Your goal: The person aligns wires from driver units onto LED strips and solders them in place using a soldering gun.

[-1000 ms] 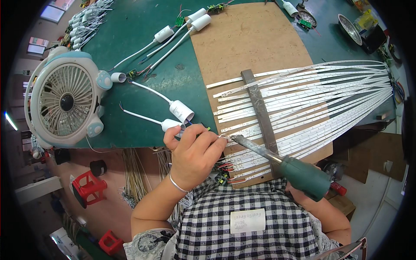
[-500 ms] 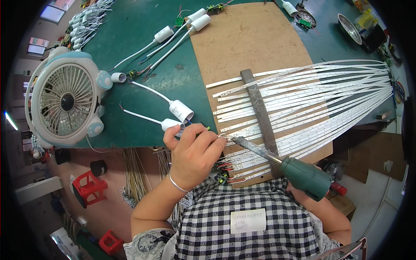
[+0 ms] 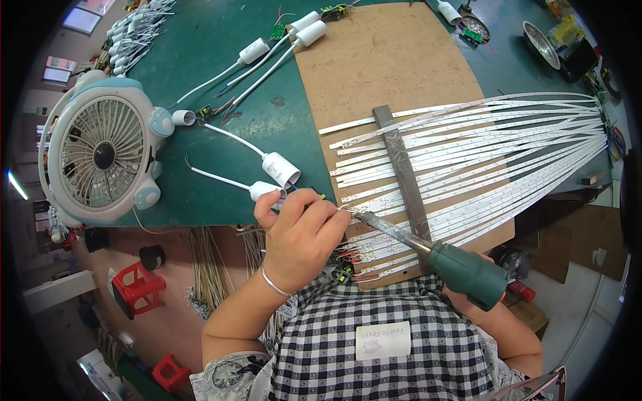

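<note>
soldering iron (image 3: 465, 271): green handle held in the right hand (image 3: 461, 307), mostly hidden. iron's tip sits just beside the left hand (image 3: 299, 234), fingers pinched on thin wire (image 3: 343, 208) at the ends of the white strips (image 3: 481, 204); if hot, a slip could burn them. strips lie across the board (image 3: 388, 60) under one bar (image 3: 401, 174); a knock could shift them. beyond, loose white sockets (image 3: 281, 169) might roll.

Two hands (image 3: 301, 237), one soldering iron (image 3: 466, 273), one board (image 3: 394, 57), one bar (image 3: 402, 175); at left, one fan (image 3: 103, 157) and two red stools (image 3: 142, 289); from fan to board, six white sockets (image 3: 279, 170); far right, two metal dishes (image 3: 540, 44).
</note>
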Motion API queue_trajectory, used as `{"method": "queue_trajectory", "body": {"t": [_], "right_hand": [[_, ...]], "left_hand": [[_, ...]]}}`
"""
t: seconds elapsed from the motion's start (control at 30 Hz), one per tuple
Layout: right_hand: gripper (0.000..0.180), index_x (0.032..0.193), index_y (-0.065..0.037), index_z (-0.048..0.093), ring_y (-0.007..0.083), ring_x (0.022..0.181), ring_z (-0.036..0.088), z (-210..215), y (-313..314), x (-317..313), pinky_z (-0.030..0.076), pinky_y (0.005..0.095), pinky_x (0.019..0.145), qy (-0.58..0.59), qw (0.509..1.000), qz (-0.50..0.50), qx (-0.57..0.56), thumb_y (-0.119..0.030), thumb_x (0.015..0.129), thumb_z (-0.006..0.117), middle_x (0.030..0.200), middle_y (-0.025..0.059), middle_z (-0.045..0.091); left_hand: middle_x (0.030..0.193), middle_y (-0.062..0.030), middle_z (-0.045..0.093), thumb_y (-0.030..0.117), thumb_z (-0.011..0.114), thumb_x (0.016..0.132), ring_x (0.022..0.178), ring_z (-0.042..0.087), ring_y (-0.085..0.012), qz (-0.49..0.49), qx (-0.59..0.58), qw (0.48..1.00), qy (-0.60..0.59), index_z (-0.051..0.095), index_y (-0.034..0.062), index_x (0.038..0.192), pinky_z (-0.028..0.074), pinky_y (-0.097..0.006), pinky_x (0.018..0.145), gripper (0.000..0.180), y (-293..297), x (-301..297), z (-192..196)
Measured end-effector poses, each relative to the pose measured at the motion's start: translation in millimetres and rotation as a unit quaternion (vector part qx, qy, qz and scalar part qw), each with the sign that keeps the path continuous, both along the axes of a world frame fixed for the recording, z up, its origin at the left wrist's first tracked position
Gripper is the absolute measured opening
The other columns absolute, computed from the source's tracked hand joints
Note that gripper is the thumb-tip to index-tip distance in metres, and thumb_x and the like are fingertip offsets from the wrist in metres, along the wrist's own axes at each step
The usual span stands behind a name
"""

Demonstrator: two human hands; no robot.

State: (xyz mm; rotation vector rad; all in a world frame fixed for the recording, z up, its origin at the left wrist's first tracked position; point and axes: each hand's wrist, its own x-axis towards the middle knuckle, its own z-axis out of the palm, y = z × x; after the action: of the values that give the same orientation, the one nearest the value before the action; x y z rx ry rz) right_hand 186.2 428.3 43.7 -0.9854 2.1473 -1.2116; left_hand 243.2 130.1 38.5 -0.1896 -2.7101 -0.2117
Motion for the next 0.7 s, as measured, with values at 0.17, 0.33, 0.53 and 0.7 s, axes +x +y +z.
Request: {"method": "queue_trajectory", "body": {"t": [0.17, 0.33, 0.53, 0.7], "right_hand": [[0.030, 0.109, -0.003, 0.064, 0.0269, 0.099, 0.064, 5.5, -2.5, 3.7, 0.050, 0.0336, 0.085, -0.176, 0.981, -0.080, -0.019, -0.009, 0.080, 0.061, 0.109, 0.0125, 0.064], [0.028, 0.108, -0.003, 0.064, 0.0266, 0.096, 0.064, 6.7, 4.5, 4.8, 0.050, 0.0336, 0.084, -0.142, 0.987, -0.077, -0.006, -0.008, 0.081, 0.061, 0.107, 0.0112, 0.065], [0.027, 0.107, -0.003, 0.064, 0.0266, 0.096, 0.064, 7.5, 3.8, 4.9, 0.050, 0.0338, 0.083, -0.133, 0.988, -0.075, -0.001, -0.006, 0.081, 0.061, 0.106, 0.0110, 0.065], [0.026, 0.106, -0.003, 0.064, 0.0271, 0.095, 0.064, 6.4, 3.6, 5.6, 0.051, 0.0342, 0.083, -0.151, 0.984, -0.092, -0.001, -0.005, 0.080, 0.062, 0.105, 0.0109, 0.065]], "left_hand": [[0.076, 0.0085, 0.057, 0.011, 0.069, 0.067, 0.088, 0.055, -0.0140, 0.002, -0.004, 1.000, -0.004, 0.067, 0.0183, 0.080, 0.023, -0.045, 0.092, 0.015, 0.3, 0.7, 0.4], [0.076, 0.0084, 0.058, 0.011, 0.069, 0.068, 0.088, 0.055, -0.0139, 0.002, -0.009, 1.000, -0.006, 0.067, 0.0187, 0.079, 0.023, -0.045, 0.093, 0.014, 0.1, -0.2, 0.8], [0.076, 0.0084, 0.058, 0.011, 0.069, 0.068, 0.087, 0.056, -0.0136, 0.003, -0.009, 1.000, -0.004, 0.067, 0.0189, 0.079, 0.023, -0.045, 0.093, 0.014, 0.5, -0.8, 0.9], [0.076, 0.0084, 0.058, 0.011, 0.070, 0.068, 0.087, 0.056, -0.0135, 0.003, -0.010, 1.000, -0.003, 0.067, 0.0189, 0.079, 0.023, -0.045, 0.093, 0.015, 0.3, -0.8, 0.4]]}}
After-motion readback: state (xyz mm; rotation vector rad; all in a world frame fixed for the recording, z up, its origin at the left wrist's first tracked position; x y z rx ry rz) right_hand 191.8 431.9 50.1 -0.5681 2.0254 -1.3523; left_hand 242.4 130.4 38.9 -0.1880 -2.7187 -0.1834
